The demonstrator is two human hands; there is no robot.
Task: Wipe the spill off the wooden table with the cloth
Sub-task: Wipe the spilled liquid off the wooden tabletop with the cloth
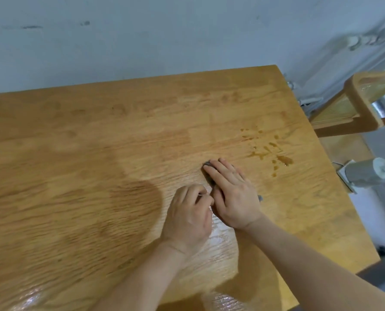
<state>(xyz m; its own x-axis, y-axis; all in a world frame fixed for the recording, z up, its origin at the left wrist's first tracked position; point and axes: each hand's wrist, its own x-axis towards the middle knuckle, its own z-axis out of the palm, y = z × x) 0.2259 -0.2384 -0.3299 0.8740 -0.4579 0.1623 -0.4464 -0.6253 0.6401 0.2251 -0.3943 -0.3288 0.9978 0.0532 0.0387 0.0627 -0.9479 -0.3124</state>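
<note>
The right hand [233,194] lies flat, fingers straight, pressing a grey cloth [207,163] onto the glossy, grained wooden bench [86,158]. The left hand [190,214] curls at the cloth's edge; its grip is unclear. Brown spill [284,160] droplets lie just right of the cloth.

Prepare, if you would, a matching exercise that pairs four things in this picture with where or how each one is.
Things:
1. cloth
2. spill
3. left hand
4. chair

Places or states:
A. brown drops near the right edge of the table
B. fingers curled, close beside the other hand
C. past the table's far right corner
D. mostly hidden under the flat right hand

Pairs: 1-D, 2-A, 3-B, 4-C
</note>
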